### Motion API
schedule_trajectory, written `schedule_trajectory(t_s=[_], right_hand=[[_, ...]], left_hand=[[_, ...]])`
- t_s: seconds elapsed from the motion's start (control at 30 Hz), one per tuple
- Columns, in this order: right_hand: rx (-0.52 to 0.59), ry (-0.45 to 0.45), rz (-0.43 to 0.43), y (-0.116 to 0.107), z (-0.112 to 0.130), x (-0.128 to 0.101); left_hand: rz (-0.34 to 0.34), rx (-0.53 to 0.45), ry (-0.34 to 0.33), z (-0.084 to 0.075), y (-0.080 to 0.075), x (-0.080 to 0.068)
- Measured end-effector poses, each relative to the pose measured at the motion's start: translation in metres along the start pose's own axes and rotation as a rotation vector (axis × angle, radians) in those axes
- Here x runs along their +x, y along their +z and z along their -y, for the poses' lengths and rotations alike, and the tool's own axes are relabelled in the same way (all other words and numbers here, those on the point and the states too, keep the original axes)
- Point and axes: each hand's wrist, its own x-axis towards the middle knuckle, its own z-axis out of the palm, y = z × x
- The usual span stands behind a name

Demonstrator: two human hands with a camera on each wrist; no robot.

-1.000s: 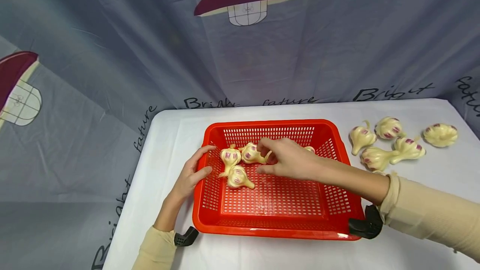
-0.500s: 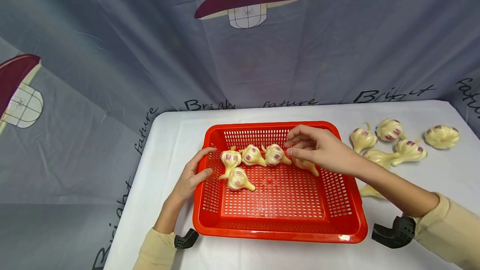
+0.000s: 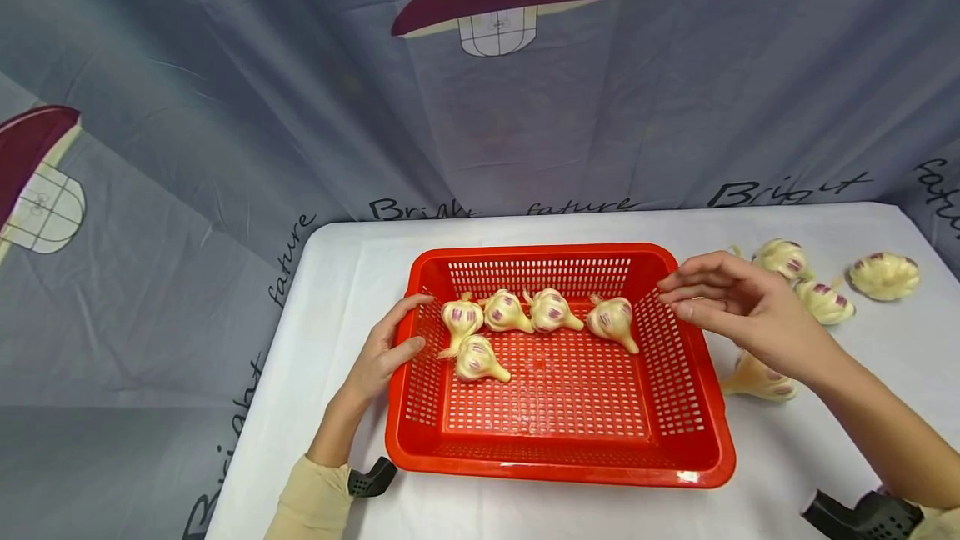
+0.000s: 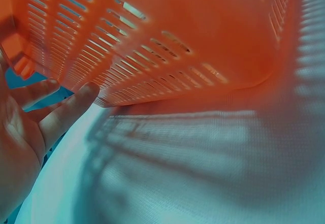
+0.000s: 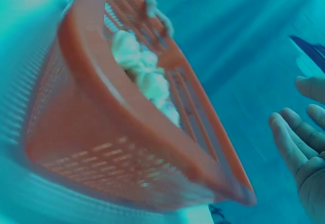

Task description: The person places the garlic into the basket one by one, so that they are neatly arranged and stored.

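Observation:
A red plastic basket with slotted walls stands on the white-covered table. My left hand rests at its left rim, thumb and fingers laid over the edge. In the left wrist view, straight left fingers lie against the basket. Several garlic bulbs lie inside, most in a row toward the back wall, one in front of the row at the left. The rightmost bulb sits apart from the others. Over the right rim hovers my right hand, loosely extended and holding nothing.
More garlic bulbs lie on the table right of the basket: one bulb partly behind the right hand, others farther back, and one at the far right. A grey printed curtain hangs behind the table.
My right hand has let go of a garlic bulb in the basket's row and moved right, out past the rim. Another bulb, hidden earlier, now shows. The left hand stays put.

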Motion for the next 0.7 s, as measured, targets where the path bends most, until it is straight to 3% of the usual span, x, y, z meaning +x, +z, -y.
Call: schedule_trajectory(t_s=[0.2,0.4,0.57,0.7], right_hand=[[0.121,0.007,-0.211,-0.017,-0.014,-0.036],[0.296,-0.034,-0.365,-0.03,-0.04,-0.075],[0.332,0.022,-0.501,-0.035,-0.062,-0.102],[0.307,0.087,-0.56,-0.035,-0.075,-0.115]], left_hand=[[0.004,0.004,0.013,-0.001,-0.001,0.0],[0.003,-0.002,0.018,-0.001,-0.001,-0.001],[0.005,-0.01,0.014,-0.001,0.0,-0.001],[0.0,-0.004,0.007,-0.001,0.0,-0.001]])
